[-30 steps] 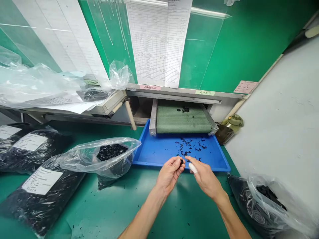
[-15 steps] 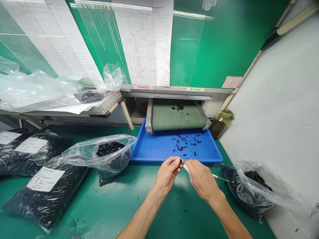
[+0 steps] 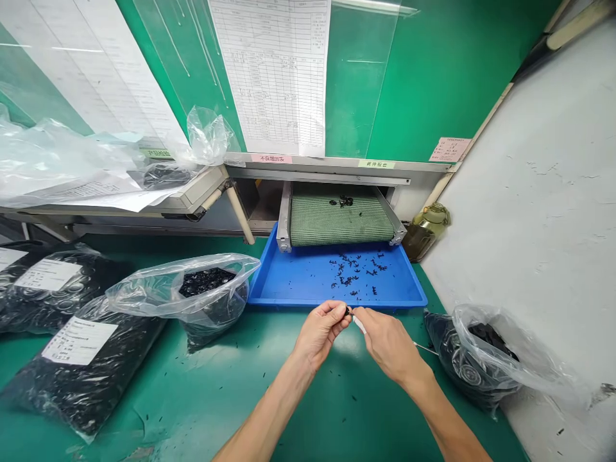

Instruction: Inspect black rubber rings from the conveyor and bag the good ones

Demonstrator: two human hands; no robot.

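While the left hand (image 3: 319,331) pinches a part (image 3: 347,311) and the right hand (image 3: 391,344) grips a rod (image 3: 426,348), tray (image 3: 289,274) scraps (image 3: 346,280) suggest progress; pieces (image 3: 345,201) on the upper-centre belt (image 3: 332,228) look unworked.

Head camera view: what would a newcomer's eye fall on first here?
Probably the bright blue tray, scattered with small black bits, beneath the front end of a green belt. Just in front, the left hand pinches a black piece and the right hand holds a thin rod. An open bag sits left of the tray, another right.
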